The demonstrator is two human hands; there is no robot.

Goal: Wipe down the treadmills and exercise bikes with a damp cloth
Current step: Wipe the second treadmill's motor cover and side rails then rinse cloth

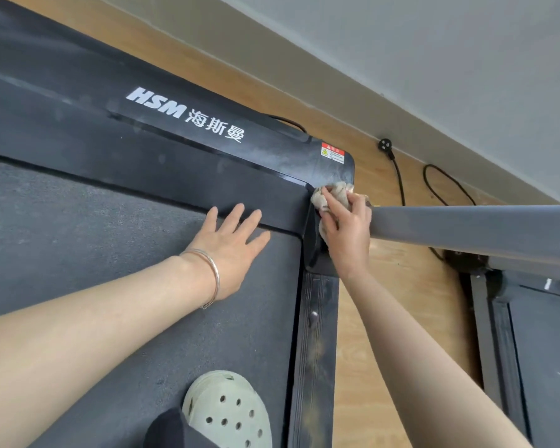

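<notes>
A black treadmill (pixel 162 147) with white HSM lettering on its front cover fills the left of the view. My right hand (pixel 348 227) grips a bunched beige cloth (pixel 335 190) and presses it on the cover's front right corner, just below a red warning sticker (pixel 332 152). My left hand (pixel 232 245) lies flat with fingers spread on the grey running belt (pixel 78 237), fingertips at the cover's edge. A silver bangle circles that wrist.
A grey upright bar (pixel 472 227) runs right from the corner. A black power cable and plug (pixel 386 145) lie on the wooden floor by the grey wall. A second treadmill (pixel 530 334) stands at the right. My pale green clog (pixel 228 410) is on the belt.
</notes>
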